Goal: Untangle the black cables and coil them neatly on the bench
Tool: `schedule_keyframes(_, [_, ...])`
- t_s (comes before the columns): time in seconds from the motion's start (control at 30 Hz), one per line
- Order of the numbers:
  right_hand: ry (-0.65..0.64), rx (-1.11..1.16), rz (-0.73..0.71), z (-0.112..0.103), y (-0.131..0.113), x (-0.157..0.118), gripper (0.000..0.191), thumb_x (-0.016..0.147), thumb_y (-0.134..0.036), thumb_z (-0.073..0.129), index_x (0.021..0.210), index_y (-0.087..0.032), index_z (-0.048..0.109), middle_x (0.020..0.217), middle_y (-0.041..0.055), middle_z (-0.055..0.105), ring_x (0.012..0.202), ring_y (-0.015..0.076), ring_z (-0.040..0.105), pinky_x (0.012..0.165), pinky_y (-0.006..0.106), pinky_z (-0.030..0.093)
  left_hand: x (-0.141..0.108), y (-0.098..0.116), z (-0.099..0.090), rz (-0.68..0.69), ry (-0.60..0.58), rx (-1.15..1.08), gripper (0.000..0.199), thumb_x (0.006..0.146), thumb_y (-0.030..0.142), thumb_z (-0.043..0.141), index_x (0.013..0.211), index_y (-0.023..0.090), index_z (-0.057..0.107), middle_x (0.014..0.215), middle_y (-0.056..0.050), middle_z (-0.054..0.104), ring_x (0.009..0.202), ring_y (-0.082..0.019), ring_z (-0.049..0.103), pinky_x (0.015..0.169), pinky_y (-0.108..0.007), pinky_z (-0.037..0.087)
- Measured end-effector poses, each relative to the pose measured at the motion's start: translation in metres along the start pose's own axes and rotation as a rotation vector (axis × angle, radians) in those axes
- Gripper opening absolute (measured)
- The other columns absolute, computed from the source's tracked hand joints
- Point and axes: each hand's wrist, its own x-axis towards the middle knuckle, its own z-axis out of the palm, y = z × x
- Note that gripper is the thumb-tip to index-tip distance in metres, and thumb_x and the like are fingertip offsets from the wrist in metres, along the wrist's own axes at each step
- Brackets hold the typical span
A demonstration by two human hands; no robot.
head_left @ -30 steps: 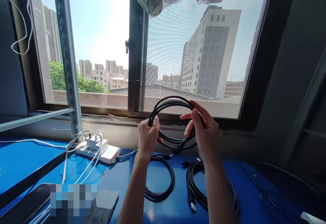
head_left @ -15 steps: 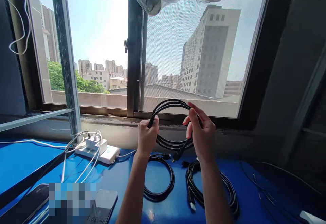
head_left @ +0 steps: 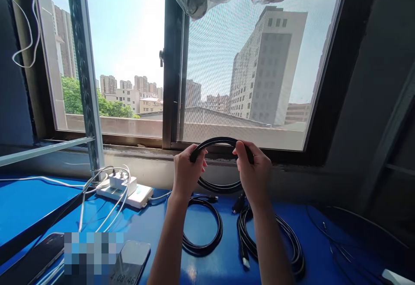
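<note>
Blue tabletop (head_left: 157,229) below dark-framed window (head_left: 194,60)

held coil (head_left: 220,140) partly hidden by right hand (head_left: 254,170)

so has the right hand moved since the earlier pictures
Yes, slightly left: measured against the window frame, the right hand now sits a little farther left, closer to the left hand, both holding the black cable coil.

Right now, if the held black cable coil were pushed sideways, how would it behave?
The black cable coil would probably flex, since it bows smoothly between the left hand and right hand. It might spread apart, as no tie shows. It seems springy: the lower strands hold a curve below the hands.
</note>
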Motion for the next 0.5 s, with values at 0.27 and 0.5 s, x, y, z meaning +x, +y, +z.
schedule_keyframes(0.27, [0.038, 0.057, -0.050, 0.006, 0.003, -0.002, 0.027, 0.083, -0.043, 0.053, 0.088, -0.020, 0.067, 0.070, 0.0009, 0.061, 0.055, 0.0116, 0.053, 0.052, 0.024, 0.044, -0.004, 0.006, -0.001, -0.163, -0.148, -0.218, 0.057, 0.067, 0.072, 0.051, 0.059, 0.018, 0.038, 0.038, 0.004, 0.039, 0.031, -0.010, 0.042, 0.032, -0.018, 0.031])
schedule_keyframes(0.5, [-0.185, -0.181, -0.051, 0.012, 0.025, -0.005, 0.036, 0.082, -0.030, 0.050, 0.115, -0.023, 0.062, 0.101, 0.0068, 0.061, 0.080, 0.0171, 0.059, 0.055, 0.026, 0.050, 0.001, -0.008, -0.004, -0.433, 0.055, -0.047, 0.056, 0.081, 0.061, 0.048, 0.050, 0.018, 0.031, 0.036, 0.005, 0.031, 0.025, -0.008, 0.037, 0.030, -0.017, 0.026])
